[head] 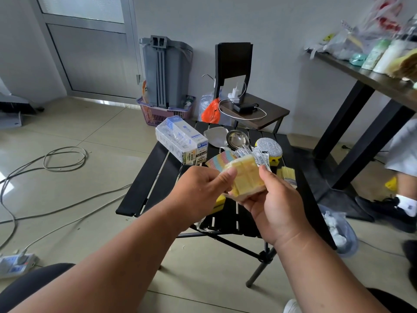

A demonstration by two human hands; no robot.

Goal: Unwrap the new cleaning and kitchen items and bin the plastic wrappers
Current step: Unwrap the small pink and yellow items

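held item: you had the wrapped yellow sponge pack [244, 177] up in the air between both hands, above the near half of the black tabletop [146, 177], not resting on it.
left hand: your left hand [198, 195] pinched the pack's left edge, thumb pressed on its top face, other fingers curled beneath.
right hand: your right hand [270, 204] cradled the pack from below and right, fingers [265, 171] hooked over its far right corner.
key relation: long axis ran roughly near-left to far-right; both hands touched it, one at each end, so neither was nearer.
wrapper: clear film looked still on, judging by the glossy edge.
next move, a guess: pull the ends apart to tear the film.
bin: the gray bin [165, 71] stood well beyond the tabletop's far left corner.
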